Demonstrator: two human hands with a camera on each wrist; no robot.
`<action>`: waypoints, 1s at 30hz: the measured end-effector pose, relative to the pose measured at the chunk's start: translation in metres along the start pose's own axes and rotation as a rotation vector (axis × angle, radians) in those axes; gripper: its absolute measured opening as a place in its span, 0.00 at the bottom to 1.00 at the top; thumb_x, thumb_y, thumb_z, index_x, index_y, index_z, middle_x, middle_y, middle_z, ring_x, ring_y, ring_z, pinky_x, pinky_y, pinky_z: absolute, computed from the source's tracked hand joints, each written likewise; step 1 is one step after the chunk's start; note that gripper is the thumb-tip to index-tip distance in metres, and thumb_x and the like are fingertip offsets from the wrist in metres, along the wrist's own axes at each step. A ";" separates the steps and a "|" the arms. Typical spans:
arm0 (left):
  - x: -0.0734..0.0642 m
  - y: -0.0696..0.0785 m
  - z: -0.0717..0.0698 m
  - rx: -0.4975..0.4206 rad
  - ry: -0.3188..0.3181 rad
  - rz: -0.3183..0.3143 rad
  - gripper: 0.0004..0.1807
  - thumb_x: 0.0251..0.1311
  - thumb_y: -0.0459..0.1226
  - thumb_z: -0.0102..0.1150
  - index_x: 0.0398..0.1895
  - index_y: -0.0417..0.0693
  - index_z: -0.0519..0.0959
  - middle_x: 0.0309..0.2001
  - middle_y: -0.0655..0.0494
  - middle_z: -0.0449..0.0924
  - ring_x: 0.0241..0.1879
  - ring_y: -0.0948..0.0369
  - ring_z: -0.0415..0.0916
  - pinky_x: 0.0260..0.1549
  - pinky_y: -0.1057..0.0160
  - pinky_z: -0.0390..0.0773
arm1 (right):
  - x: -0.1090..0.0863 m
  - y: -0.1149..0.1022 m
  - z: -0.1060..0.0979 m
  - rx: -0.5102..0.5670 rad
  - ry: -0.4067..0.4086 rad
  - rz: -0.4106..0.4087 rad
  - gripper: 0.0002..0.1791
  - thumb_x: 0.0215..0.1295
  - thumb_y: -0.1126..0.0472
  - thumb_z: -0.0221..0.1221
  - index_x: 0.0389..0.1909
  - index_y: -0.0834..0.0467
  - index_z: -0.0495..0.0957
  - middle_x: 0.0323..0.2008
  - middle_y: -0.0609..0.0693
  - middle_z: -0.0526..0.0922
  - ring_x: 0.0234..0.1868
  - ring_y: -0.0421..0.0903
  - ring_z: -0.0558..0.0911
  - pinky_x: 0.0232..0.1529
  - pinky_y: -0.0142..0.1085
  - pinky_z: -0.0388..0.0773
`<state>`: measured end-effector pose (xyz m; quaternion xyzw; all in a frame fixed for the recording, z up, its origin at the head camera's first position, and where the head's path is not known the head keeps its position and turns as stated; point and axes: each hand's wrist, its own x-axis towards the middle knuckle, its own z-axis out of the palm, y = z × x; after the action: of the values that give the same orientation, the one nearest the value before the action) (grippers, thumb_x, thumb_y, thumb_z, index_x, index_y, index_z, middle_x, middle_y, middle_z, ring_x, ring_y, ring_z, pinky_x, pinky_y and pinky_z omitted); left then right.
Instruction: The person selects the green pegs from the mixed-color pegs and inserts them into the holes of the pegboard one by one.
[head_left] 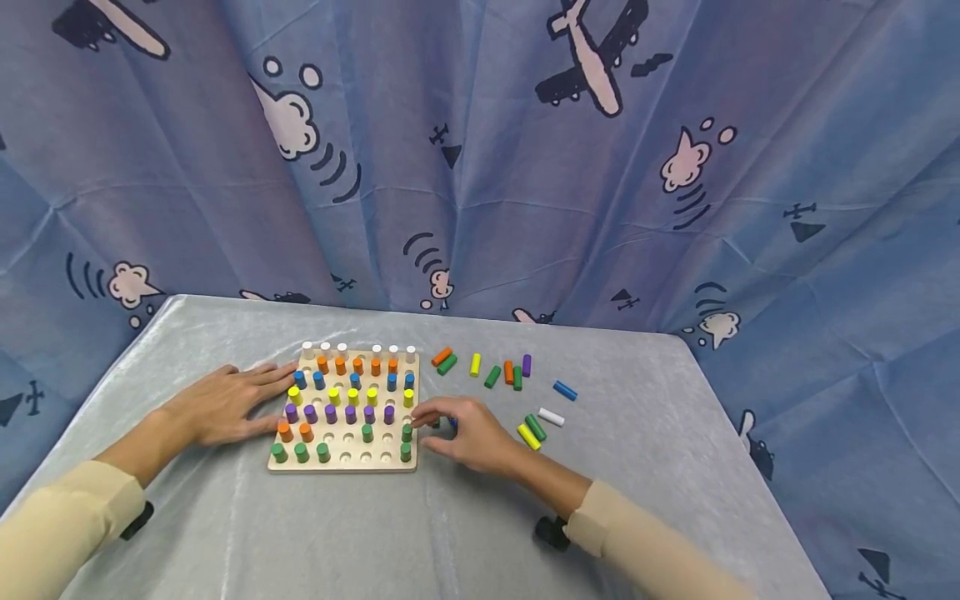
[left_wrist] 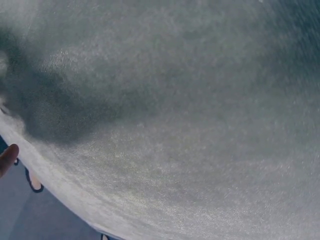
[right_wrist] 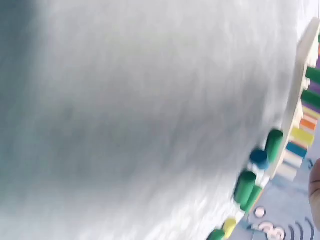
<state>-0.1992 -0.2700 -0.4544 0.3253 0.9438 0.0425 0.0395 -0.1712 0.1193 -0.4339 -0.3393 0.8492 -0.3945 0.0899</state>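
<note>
A pale wooden pegboard [head_left: 347, 467] lies on the table, with rows of white, orange, blue, yellow, purple and green pegs standing in it. My left hand [head_left: 225, 404] lies flat at its left side, fingers stretched towards the edge and thumb near the orange peg [head_left: 285, 432]. At the opposite side my right hand [head_left: 471, 435] has its fingertips by the right edge, close to a green peg [head_left: 407, 432] in the board. Its thumb and fingers are apart, and no peg shows between them. The right wrist view catches the board's edge [right_wrist: 295, 95] and part of a finger [right_wrist: 315, 192].
Loose pegs lie right of the board, among them a white peg [head_left: 551, 417], a blue peg [head_left: 566, 390] and a yellow peg [head_left: 528, 437]. Some are partly hidden behind the right hand. A patterned blue curtain [head_left: 480, 208] hangs behind the grey-covered table [head_left: 300, 533].
</note>
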 end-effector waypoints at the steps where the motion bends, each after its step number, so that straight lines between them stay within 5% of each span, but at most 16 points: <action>1: 0.000 0.000 0.000 0.001 0.002 0.003 0.40 0.68 0.62 0.48 0.72 0.42 0.67 0.74 0.44 0.61 0.67 0.39 0.65 0.53 0.34 0.71 | -0.001 0.002 -0.004 0.002 0.010 0.008 0.21 0.59 0.70 0.69 0.54 0.62 0.80 0.45 0.49 0.88 0.49 0.46 0.85 0.58 0.46 0.77; 15: 0.000 0.002 -0.001 0.005 0.000 0.003 0.40 0.68 0.62 0.48 0.72 0.42 0.67 0.74 0.44 0.60 0.67 0.39 0.65 0.53 0.34 0.71 | -0.039 0.050 -0.075 -0.130 0.129 0.189 0.21 0.60 0.67 0.69 0.55 0.62 0.80 0.42 0.50 0.89 0.51 0.50 0.83 0.55 0.58 0.74; 30: 0.000 0.001 0.000 0.008 -0.006 0.000 0.41 0.68 0.63 0.47 0.72 0.42 0.67 0.74 0.45 0.60 0.68 0.39 0.64 0.53 0.34 0.71 | -0.065 0.080 -0.095 -0.198 0.098 0.282 0.20 0.60 0.67 0.69 0.53 0.62 0.80 0.39 0.51 0.89 0.50 0.54 0.84 0.54 0.55 0.77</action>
<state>-0.1985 -0.2692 -0.4540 0.3254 0.9439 0.0379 0.0410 -0.2029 0.2558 -0.4354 -0.2046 0.9264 -0.3084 0.0691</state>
